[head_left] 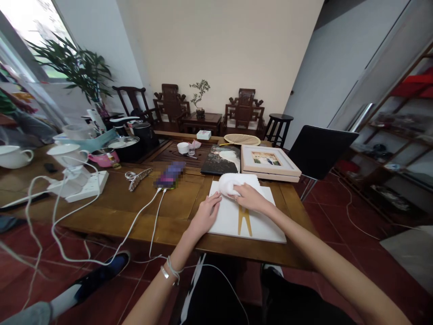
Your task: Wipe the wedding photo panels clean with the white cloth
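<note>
A white, soft-looking roll [226, 184] lies at the far left part of a white board [267, 226] on the table's front edge. My right hand [248, 196] reaches over the board, its fingers closed on the roll's near end. Beside it my left hand [208, 212] rests on the board's left edge with fingers stretched out, the tips at the roll's lower left side. A flat yellow two-pronged piece [244, 221] lies on the board below my right hand, its upper part covered by that hand. A white sheet-like part extends right of the roll.
Behind the board are a dark picture album [216, 162], a framed photo box [280, 167] and a woven fan [242, 139]. To the left lie a phone [169, 175] with white cables, a hair claw [138, 177] and a power strip [88, 187]. A black chair [320, 151] stands right.
</note>
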Demonstrator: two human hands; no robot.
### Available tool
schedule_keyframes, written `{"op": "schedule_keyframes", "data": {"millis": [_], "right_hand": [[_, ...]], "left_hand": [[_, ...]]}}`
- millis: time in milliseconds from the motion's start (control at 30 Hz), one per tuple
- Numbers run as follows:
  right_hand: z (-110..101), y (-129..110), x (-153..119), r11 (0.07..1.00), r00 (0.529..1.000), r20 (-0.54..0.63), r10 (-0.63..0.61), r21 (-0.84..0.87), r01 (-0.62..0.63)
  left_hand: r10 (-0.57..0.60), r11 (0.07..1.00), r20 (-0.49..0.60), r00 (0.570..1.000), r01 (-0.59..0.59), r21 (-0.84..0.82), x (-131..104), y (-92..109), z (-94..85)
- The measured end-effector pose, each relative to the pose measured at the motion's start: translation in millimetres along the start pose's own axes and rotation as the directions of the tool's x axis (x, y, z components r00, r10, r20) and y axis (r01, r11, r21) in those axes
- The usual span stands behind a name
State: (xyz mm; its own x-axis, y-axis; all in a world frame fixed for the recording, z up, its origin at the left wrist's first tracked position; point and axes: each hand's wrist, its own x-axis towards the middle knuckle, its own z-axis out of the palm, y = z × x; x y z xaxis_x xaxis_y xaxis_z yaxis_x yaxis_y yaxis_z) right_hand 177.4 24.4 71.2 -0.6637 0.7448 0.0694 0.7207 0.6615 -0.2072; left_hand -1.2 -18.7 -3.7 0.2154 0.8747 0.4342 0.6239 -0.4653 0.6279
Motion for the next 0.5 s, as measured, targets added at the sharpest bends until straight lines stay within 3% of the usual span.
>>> {"op": "schedule_keyframes", "data": {"millis": [133, 233, 500], "right_hand": [[10.2, -7.2, 26.0, 1.000, 0.999, -0.020, -0.028, 0.007, 0.028], [10.0, -6.5, 27.0, 1.000, 1.000, -0.021, -0.011, 0.008, 0.011], [-6.8, 36.9, -23.3, 0.991, 0.990, -0.040, 0.136, 0.013, -0.136]], "left_hand": [[0.037, 0.999, -0.013, 0.999, -0.037, -0.007, 0.5, -1.9, -0.4], [0.040, 0.999, -0.021, 0.999, -0.040, -0.021, 0.6, -3.1, -0.2], [-0.009, 0.999, -0.019, 1.000, 0.008, -0.038, -0.8, -4.8, 3.1]]}}
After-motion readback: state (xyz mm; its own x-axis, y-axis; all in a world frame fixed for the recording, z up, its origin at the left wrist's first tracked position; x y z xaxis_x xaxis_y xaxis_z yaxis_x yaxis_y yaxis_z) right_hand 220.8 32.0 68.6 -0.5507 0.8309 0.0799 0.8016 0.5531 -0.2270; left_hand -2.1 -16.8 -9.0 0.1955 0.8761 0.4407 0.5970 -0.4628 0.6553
